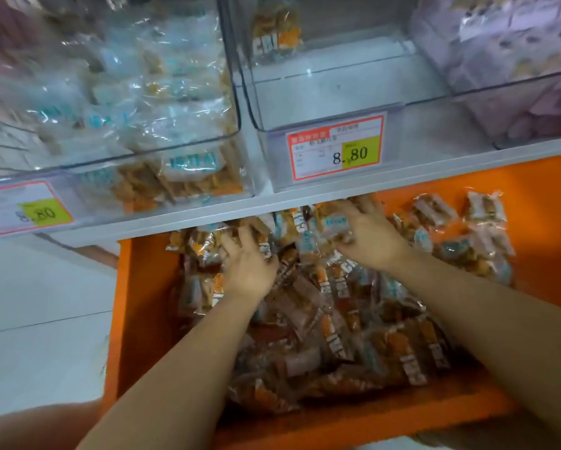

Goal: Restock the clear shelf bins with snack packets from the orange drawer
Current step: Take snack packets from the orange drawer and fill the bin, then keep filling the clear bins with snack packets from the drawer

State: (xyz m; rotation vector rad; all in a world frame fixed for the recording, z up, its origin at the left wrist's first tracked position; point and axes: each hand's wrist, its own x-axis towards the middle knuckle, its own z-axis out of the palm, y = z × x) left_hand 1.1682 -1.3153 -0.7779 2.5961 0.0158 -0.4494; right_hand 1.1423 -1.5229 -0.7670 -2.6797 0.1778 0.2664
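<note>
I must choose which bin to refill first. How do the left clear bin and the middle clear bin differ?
The left clear bin is heaped with packets; the middle clear bin shows a bare floor and one packet at the back. The left bin's price tag sits near its left corner; the middle bin's tag is central. Both are clear plastic with red-edged tags.

Left hand (250, 271) and right hand (367, 237) bare. Left forearm (181, 368) and right forearm (484, 306) bare too, uncovered to the frame edge.
</note>
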